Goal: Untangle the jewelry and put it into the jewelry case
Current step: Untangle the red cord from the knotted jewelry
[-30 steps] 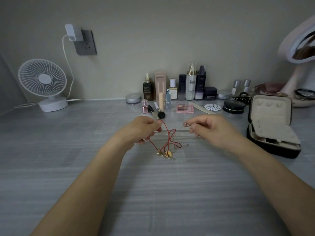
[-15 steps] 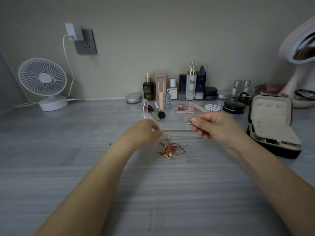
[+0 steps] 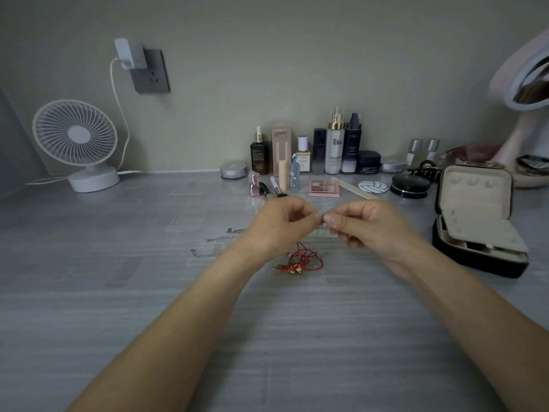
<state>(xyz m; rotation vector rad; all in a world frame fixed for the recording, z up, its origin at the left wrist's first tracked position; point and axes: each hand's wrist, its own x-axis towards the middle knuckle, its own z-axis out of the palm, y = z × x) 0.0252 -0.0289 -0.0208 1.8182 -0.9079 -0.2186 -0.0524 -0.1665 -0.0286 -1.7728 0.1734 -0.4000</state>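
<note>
Broadly, the grey wood-grain tabletop carries everything. The black zip-round jewelry case with cream lining stands open on it at the far right, lid upright, well apart from both hands. The right hand is the nearer to it.

The left hand and right hand meet above the middle of the table with fingers curled. Each thumb and forefinger are closed to a tight pinch, the fingertips of the two hands almost touching. What they hold is too fine and blurred to see outright. I judge it to be one end of the thin silver chain, whose other lengths lie on the table left of the left wrist, running roughly left to right.

The tangled red cord bracelet with small gold charms lies loose on the table just below the pinch, between the two wrists, and neither hand touches it.

So the carry to the case would go rightward, with the chain trailing out to the left, away from the case
</note>
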